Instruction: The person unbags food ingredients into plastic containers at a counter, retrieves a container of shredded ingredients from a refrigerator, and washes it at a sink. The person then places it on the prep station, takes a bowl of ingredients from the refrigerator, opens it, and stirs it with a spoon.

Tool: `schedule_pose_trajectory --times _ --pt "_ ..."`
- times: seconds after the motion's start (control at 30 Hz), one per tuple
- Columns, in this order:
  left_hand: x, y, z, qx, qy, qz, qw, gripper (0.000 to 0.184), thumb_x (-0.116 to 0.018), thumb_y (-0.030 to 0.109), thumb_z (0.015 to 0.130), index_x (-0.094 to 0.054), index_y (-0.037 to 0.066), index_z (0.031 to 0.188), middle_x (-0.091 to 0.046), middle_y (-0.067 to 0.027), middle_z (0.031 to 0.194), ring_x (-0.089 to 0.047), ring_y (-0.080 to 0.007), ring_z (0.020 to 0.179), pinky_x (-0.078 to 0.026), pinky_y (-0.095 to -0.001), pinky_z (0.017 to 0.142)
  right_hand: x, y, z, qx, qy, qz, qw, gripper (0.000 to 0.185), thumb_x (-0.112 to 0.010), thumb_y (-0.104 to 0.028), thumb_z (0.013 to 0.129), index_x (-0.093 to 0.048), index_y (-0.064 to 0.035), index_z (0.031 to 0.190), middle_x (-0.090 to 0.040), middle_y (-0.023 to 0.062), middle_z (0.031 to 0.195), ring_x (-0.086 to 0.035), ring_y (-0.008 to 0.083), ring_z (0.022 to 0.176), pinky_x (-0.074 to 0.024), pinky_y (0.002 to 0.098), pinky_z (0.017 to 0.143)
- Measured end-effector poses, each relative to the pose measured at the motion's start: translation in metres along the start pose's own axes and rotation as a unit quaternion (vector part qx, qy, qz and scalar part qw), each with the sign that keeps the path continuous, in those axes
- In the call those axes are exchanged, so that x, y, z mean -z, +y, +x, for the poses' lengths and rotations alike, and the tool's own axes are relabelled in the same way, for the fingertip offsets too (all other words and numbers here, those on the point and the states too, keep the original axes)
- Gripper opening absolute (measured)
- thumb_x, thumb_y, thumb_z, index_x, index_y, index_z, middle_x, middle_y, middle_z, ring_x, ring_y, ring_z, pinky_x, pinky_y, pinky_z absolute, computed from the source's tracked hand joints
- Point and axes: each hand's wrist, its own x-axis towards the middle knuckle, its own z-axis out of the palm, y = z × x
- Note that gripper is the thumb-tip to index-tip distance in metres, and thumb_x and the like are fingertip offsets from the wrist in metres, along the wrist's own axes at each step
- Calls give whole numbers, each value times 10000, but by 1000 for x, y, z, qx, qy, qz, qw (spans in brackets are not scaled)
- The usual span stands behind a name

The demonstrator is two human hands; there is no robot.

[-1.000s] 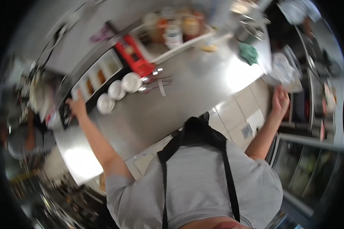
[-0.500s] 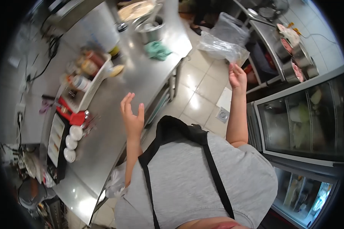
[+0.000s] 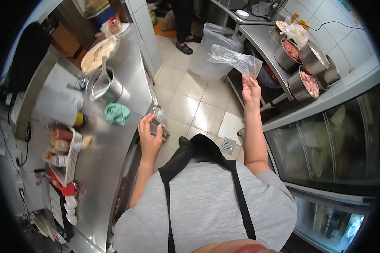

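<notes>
My right hand (image 3: 252,92) is raised over the tiled floor, its fingers pinched on the lower end of a clear plastic bag (image 3: 234,60). The bag stretches out to the left from my fingertips, wrinkled and see-through. Nothing is in my left hand (image 3: 150,138), which hovers beside the edge of the steel counter (image 3: 114,145) with fingers apart and slightly curled. On that counter, a crumpled green cloth (image 3: 117,114) lies near a steel pot (image 3: 107,85) with a ladle in it.
A white basket of bottles (image 3: 74,156) stands on the left counter. A large translucent bag (image 3: 204,59) is on the floor ahead, near another person's legs (image 3: 182,21). Steel pots of meat (image 3: 304,84) stand on the right-hand table. A glass-door fridge (image 3: 324,143) is at my right.
My view has swung toward the left and forward along the aisle, showing more of the counter's far end and the other person's legs. My right hand still holds the bag; my left stays open.
</notes>
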Motion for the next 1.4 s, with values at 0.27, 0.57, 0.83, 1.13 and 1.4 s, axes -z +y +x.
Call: schedule_pose_trajectory --times 0.27,0.57,0.83,1.13,1.4 --pt "-85 -27 146 -26 44 -12 999 330 -582 42 792 -546 16 1119 -525 -131 1154 -494 -259 1081 -395 -325 905 -2 15 147 100 12 -125 987 311 -451 119 805 -443 37 1105 -555 178 1085 -583 286 1000 -521 401 869" --pt "-155 -3 263 -31 27 -14 999 343 -578 27 783 -539 15 1124 -523 -138 1148 -498 -268 1066 -387 -328 917 -31 49 331 209 1 -232 950 291 -503 76 812 -462 26 1097 -586 139 1012 -607 211 909 -529 337 820" --pt "-187 -29 271 150 163 77 972 343 -565 20 768 -529 7 1109 -516 -148 1120 -485 -294 1057 -378 -371 924 -42 106 524 406 -5 -578 708 292 -503 17 730 -570 0 1014 -592 164 979 -566 319 915 -442 376 817" --pt "-221 -2 321 202 164 162 952 349 -553 22 753 -510 -7 1097 -499 -166 1123 -461 -323 1069 -348 -391 943 55 176 649 118 19 -818 563 477 -554 -50 780 -430 -12 1239 -477 242 1154 -444 412 1115 -358 465 961" --pt "-213 4 324 197 173 181 948 345 -552 30 755 -514 -13 1095 -495 -180 1135 -454 -331 1079 -350 -401 942 64 176 619 -120 4 -861 495 656 -557 -178 784 -280 -98 1373 -370 246 1325 -402 382 1214 -309 493 1010"
